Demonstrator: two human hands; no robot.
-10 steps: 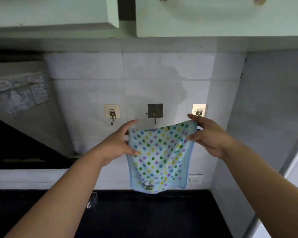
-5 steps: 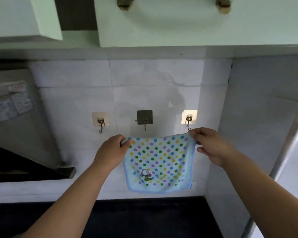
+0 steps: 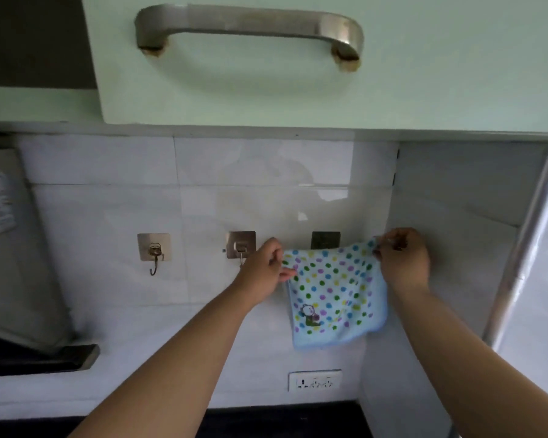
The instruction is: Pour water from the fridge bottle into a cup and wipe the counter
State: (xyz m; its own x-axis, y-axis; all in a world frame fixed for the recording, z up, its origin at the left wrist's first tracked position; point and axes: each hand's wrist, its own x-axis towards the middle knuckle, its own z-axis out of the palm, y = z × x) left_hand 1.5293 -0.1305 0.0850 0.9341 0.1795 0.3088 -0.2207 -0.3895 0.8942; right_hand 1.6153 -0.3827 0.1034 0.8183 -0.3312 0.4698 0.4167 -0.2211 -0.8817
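The dotted cloth (image 3: 336, 289) is pinched at its top corners by the left hand (image 3: 263, 270) and right hand (image 3: 404, 259), against the wall at the rightmost hook (image 3: 325, 240). The hanging loop, seemingly hidden, could miss the hook, so the cloth might drop.

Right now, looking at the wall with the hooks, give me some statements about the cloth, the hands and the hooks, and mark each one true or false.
1. Both hands hold the dotted cloth by its top edge. True: the left hand pinches the left corner and the right hand the right corner.
2. The cloth lies flat on the counter. False: it hangs against the tiled wall, below the right hook.
3. The left hook has nothing hanging on it. True.
4. The cloth is plain white. False: it is light blue with coloured dots.
5. A wall socket sits below the cloth. True.
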